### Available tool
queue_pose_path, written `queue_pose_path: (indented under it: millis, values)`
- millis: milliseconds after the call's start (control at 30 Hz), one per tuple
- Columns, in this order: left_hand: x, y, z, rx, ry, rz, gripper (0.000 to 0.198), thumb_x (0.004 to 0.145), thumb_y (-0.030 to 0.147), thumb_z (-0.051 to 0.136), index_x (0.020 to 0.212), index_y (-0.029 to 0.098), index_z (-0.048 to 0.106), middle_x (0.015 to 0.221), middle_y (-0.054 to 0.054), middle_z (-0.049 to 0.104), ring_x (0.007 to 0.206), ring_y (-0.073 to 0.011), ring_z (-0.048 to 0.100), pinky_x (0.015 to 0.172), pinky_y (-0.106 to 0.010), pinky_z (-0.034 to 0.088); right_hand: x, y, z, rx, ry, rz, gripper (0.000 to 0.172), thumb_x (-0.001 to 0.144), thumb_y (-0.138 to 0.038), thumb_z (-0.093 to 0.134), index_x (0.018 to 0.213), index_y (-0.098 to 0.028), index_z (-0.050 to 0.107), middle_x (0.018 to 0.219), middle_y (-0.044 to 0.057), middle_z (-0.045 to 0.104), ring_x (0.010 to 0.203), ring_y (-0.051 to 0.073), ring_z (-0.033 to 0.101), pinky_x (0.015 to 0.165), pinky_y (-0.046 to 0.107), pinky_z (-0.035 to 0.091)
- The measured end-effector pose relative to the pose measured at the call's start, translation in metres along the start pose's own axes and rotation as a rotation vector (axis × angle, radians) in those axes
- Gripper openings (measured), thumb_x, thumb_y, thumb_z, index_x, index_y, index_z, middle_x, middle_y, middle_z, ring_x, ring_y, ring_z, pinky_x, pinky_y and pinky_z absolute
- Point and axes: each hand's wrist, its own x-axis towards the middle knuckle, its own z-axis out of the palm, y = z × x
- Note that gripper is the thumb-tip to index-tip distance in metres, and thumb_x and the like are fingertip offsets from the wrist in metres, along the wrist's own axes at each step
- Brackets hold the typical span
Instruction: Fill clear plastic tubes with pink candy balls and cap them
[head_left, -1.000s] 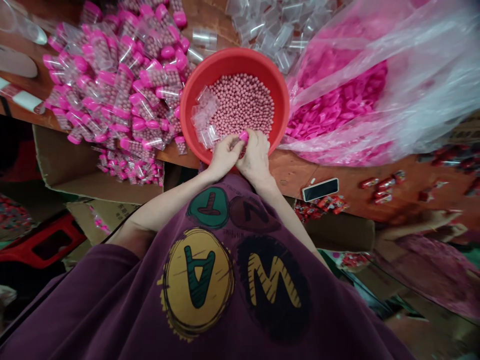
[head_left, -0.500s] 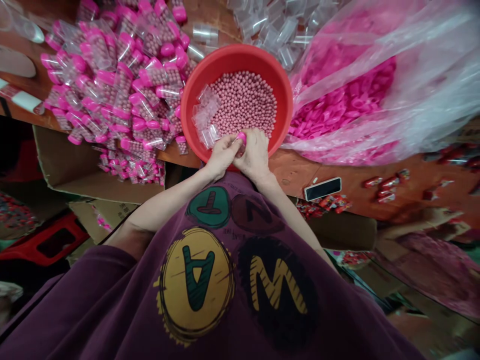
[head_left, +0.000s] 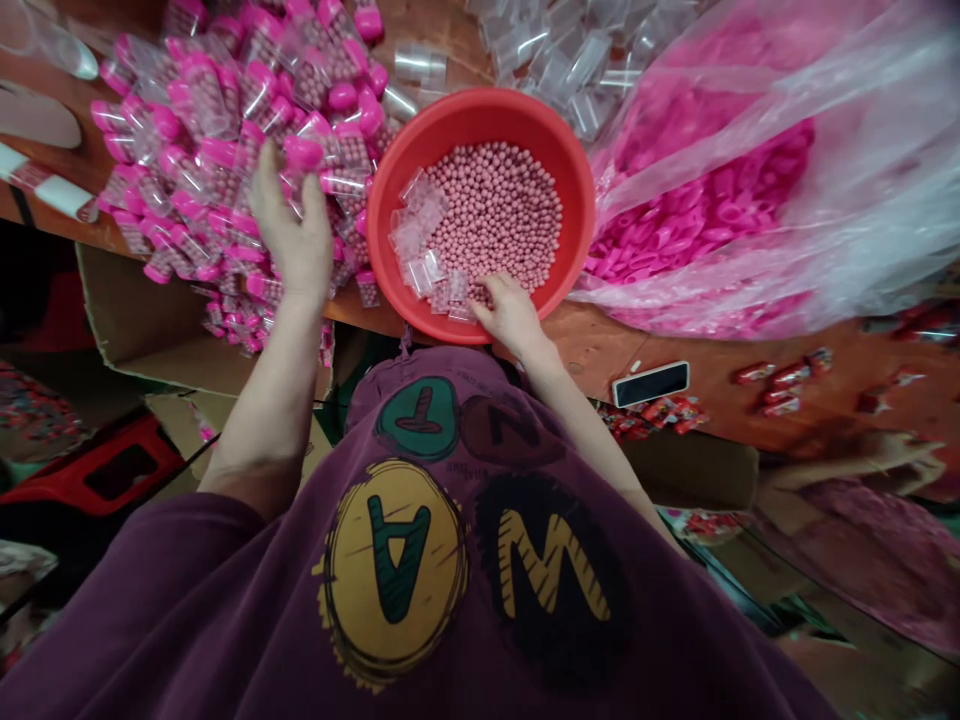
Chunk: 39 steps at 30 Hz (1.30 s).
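My left hand (head_left: 296, 235) is over a heap of small clear bottles (head_left: 217, 170) with pink caps, filled with pink beads. Its fingers are spread, and a pink-capped bottle (head_left: 304, 152) lies by the fingertips. My right hand (head_left: 514, 315) reaches over the near rim of a red bowl (head_left: 480, 105). Thumb and fingers are apart there, with the tips at small uncapped clear bottles (head_left: 457, 292); whether they touch is hard to tell. Loose pink beads (head_left: 499, 210) fill much of the bowl, and more clear bottles (head_left: 416, 225) lie at its left side.
To the right, a clear plastic bag (head_left: 847, 200) holds loose pink caps (head_left: 697, 215). Clear bottles (head_left: 577, 60) lie behind the bowl. A phone (head_left: 651, 384) rests near the table edge by small red packets (head_left: 784, 380). An open cardboard box (head_left: 142, 330) stands below left; another person's arm (head_left: 862, 460) shows at right.
My hands, together at a pink-capped bottle over the bowl's near rim, have separated. The left moved to the heap and opened; the right moved among the uncapped bottles in the bowl.
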Motion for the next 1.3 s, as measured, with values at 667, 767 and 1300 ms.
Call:
queue_pose_path:
  millis: [667, 767, 1300]
  values:
    - [-0.115, 0.067, 0.122, -0.008, -0.645, -0.078, 0.049, 0.093, 0.013, 0.068, 0.141, 0.016, 0.061, 0.138, -0.018, 0.072, 0.129, -0.0297, 0.069, 0.117, -0.046, 0.053, 0.012, -0.007, 0.002, 0.649, 0.12, 0.222, 0.043, 0.1, -0.057, 0.066, 0.117, -0.019, 0.077, 0.101, 0.006, 0.079, 0.088, 0.02, 0.072, 0.084, 0.036, 0.064]
    - [-0.102, 0.073, 0.128, 0.2, -0.7, -0.003, 0.043, 0.092, 0.011, 0.065, 0.136, 0.012, 0.062, 0.134, -0.022, 0.071, 0.127, -0.0342, 0.067, 0.115, -0.048, 0.053, -0.002, 0.002, -0.007, 0.666, 0.179, 0.256, 0.052, 0.1, -0.06, 0.063, 0.131, -0.02, 0.074, 0.098, 0.005, 0.078, 0.085, 0.019, 0.071, 0.082, 0.036, 0.065]
    - [-0.096, 0.106, 0.209, 0.324, -1.009, 0.06, 0.027, 0.083, -0.001, 0.053, 0.094, 0.016, 0.071, 0.128, -0.019, 0.07, 0.115, -0.0331, 0.066, 0.103, -0.043, 0.053, 0.005, 0.128, -0.092, -0.243, 0.298, 0.648, 0.037, 0.096, -0.023, 0.061, 0.124, -0.002, 0.074, 0.126, 0.032, 0.074, 0.113, 0.037, 0.074, 0.105, 0.054, 0.058]
